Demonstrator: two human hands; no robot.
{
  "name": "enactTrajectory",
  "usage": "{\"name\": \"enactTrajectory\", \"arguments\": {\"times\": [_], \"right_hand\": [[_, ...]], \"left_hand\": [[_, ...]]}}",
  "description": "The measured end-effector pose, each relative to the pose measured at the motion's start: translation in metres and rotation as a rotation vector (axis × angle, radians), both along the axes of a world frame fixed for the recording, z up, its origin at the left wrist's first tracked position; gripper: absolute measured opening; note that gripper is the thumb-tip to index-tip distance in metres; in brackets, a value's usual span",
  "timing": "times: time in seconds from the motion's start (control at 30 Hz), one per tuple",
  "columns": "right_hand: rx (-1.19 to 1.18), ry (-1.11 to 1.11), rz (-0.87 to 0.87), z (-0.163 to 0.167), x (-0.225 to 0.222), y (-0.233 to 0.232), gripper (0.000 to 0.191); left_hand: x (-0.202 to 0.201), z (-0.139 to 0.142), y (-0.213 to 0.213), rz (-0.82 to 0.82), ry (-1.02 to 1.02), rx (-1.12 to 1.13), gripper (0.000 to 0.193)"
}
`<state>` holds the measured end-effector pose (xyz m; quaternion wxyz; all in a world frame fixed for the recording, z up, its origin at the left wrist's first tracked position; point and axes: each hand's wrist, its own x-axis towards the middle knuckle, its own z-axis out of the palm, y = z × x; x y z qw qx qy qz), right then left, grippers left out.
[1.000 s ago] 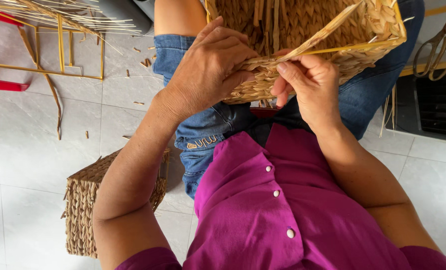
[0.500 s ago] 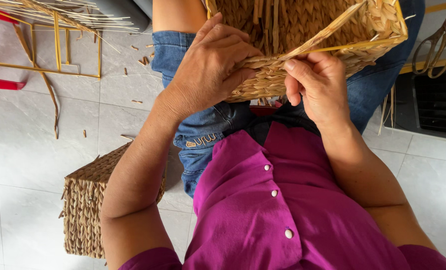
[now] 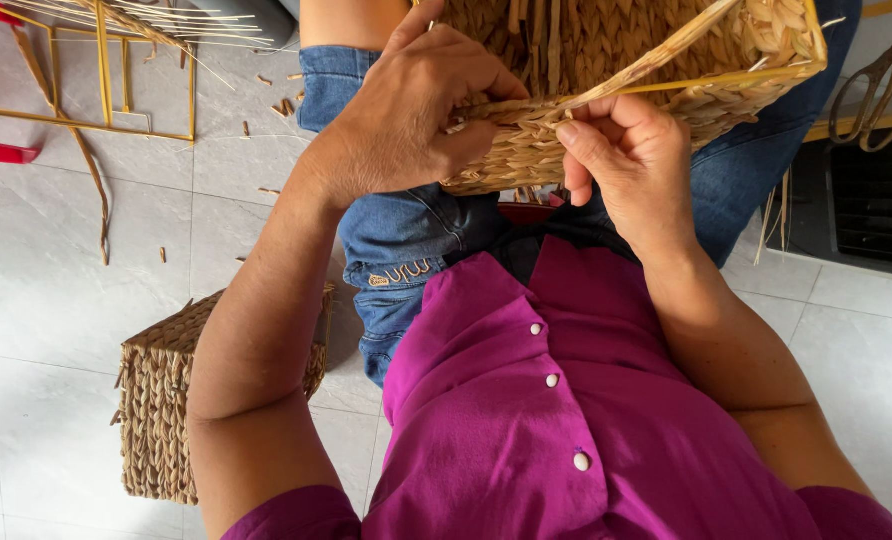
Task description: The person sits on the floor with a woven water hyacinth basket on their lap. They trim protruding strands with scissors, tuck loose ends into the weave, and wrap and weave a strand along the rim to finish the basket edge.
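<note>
Magenta buttoned shirt (image 3: pixel 566 440) nearest. Right hand (image 3: pixel 631 165) now slid lower on near wall of tan woven straw basket (image 3: pixel 646 90) on lap, pinching strand; left hand (image 3: pixel 406 115) unmoved, clamped on same wall. Smaller woven basket (image 3: pixel 166 400) on left floor; grey scissors (image 3: pixel 881 80) far right.

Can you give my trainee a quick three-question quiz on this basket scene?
1. True or false: both hands touch the basket.
2. Which lies on the dark crate at far right? A) scissors B) a hammer C) a cup
3. Where does the second basket stand?

Key:
1. True: left hand and right hand grip its woven edge.
2. A
3. On the floor tiles, beside the left forearm.
</note>
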<state>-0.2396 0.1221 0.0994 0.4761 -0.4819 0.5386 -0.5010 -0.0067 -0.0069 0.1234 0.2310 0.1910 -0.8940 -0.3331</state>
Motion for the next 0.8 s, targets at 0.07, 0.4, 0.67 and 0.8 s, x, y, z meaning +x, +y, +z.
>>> {"name": "enactTrajectory", "arguments": {"times": [0.07,0.4,0.67,0.8], "right_hand": [[-0.016,0.052,-0.032,0.000,-0.002,0.000,0.009],[-0.054,-0.067,-0.029,-0.007,-0.003,0.003,0.010],[-0.141,-0.002,-0.075,-0.013,0.005,0.004,0.006],[-0.139,0.002,-0.085,-0.016,0.009,0.005,0.004]], "left_hand": [[-0.004,0.001,-0.001,-0.002,-0.016,0.011,0.025],[-0.008,0.000,0.002,0.020,0.028,-0.094,0.025],[-0.017,-0.003,0.000,0.045,-0.009,-0.064,0.026],[-0.017,0.000,-0.006,-0.021,-0.025,-0.046,0.030]]}}
